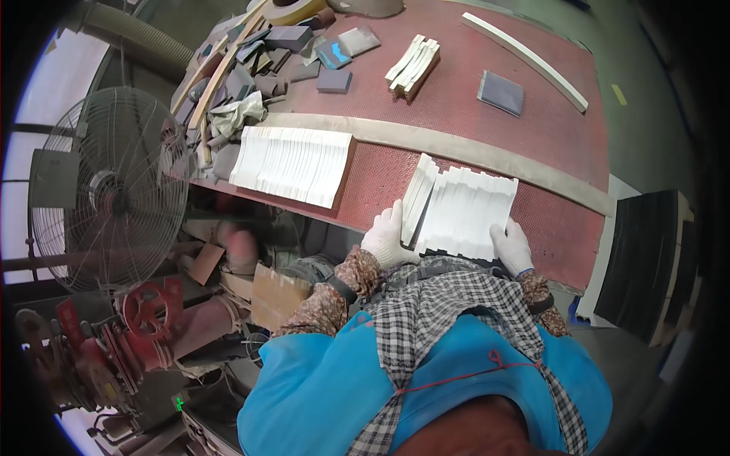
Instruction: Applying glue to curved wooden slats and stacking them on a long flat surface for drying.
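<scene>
My left hand point(386, 237), in a white glove, grips the left end of a row of white wooden strips. Its fingers lie along the outer side of a few leaning strips point(419, 190), and the thumb reaches round their near end. A wedge-shaped gap parts these strips from the main row point(468, 214), whose ends are uneven. At the right end, my gloved right hand point(512, 246) holds the row, thumb on the top edge and fingers down the side, partly hidden. Farther left, a second row of similar strips point(293, 166) stands packed side by side, untouched.
A long flat batten point(449, 144) crosses the red table point(380, 178) behind both rows. Beyond it lie a small bundle of strips point(413, 67), a grey pad point(500, 93) and a curved strip point(528, 57). Sanding blocks point(289, 36) clutter the far left, near a large fan point(110, 190).
</scene>
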`<action>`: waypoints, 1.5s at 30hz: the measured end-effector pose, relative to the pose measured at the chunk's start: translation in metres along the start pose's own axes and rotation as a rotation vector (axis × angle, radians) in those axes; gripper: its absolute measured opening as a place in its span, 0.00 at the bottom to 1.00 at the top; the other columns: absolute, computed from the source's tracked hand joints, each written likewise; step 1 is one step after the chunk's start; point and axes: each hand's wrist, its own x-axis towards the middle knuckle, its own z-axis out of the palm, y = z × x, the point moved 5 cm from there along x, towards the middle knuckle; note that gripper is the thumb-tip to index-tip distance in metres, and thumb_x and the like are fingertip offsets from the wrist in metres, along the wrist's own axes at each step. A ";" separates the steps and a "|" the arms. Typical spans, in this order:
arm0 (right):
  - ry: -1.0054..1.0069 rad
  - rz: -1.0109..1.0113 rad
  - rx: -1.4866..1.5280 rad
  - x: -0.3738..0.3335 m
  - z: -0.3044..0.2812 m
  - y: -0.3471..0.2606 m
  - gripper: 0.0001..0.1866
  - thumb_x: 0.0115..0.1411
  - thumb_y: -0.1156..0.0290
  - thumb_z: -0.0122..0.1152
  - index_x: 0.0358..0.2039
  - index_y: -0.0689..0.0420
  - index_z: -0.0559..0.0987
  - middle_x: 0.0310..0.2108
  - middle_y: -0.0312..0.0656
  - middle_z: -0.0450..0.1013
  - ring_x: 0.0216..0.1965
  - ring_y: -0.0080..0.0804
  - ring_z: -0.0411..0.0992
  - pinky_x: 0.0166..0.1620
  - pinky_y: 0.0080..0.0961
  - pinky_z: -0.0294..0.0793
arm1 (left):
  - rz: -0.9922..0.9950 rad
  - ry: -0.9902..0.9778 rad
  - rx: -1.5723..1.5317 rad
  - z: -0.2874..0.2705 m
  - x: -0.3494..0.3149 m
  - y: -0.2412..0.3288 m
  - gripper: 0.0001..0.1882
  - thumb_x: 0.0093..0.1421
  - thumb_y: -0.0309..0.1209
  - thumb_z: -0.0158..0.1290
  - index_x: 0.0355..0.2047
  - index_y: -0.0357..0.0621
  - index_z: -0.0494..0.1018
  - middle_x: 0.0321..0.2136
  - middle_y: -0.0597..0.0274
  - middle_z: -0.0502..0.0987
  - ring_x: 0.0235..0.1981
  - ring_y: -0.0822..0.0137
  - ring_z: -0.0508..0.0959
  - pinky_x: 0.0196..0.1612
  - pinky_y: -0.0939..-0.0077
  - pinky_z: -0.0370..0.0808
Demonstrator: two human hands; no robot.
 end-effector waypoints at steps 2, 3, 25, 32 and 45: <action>-0.041 -0.038 -0.031 0.004 0.007 -0.013 0.28 0.68 0.53 0.55 0.59 0.61 0.77 0.53 0.60 0.76 0.57 0.60 0.75 0.61 0.50 0.72 | 0.012 0.028 -0.064 -0.001 0.000 -0.013 0.72 0.41 0.44 0.78 0.76 0.29 0.44 0.61 0.33 0.68 0.65 0.38 0.69 0.67 0.52 0.72; -0.057 -0.048 -0.033 0.006 0.012 -0.021 0.28 0.67 0.53 0.55 0.59 0.61 0.76 0.53 0.60 0.76 0.57 0.60 0.75 0.61 0.51 0.72 | 0.015 0.038 -0.099 -0.003 -0.001 -0.022 0.70 0.42 0.41 0.78 0.75 0.29 0.45 0.60 0.33 0.69 0.63 0.37 0.70 0.66 0.51 0.73; -0.279 -0.255 -0.090 0.043 0.087 -0.119 0.29 0.64 0.53 0.59 0.58 0.63 0.76 0.52 0.61 0.78 0.56 0.58 0.76 0.61 0.48 0.73 | -0.597 0.589 -1.067 0.027 -0.020 -0.136 0.36 0.62 0.44 0.65 0.59 0.24 0.70 0.44 0.52 0.79 0.39 0.65 0.78 0.44 0.69 0.76; -0.356 -0.212 0.097 0.050 0.082 -0.112 0.29 0.65 0.53 0.61 0.57 0.62 0.77 0.45 0.56 0.81 0.49 0.52 0.80 0.56 0.43 0.77 | -0.799 0.745 -1.373 0.024 -0.005 -0.108 0.34 0.58 0.41 0.64 0.55 0.24 0.70 0.51 0.44 0.76 0.51 0.58 0.74 0.56 0.59 0.71; -0.397 -0.250 0.049 0.067 0.076 -0.121 0.25 0.68 0.53 0.61 0.52 0.63 0.81 0.36 0.46 0.83 0.32 0.33 0.80 0.40 0.33 0.79 | -0.731 0.828 -1.773 -0.008 0.026 -0.081 0.47 0.66 0.48 0.56 0.74 0.27 0.55 0.76 0.41 0.56 0.71 0.51 0.63 0.69 0.52 0.64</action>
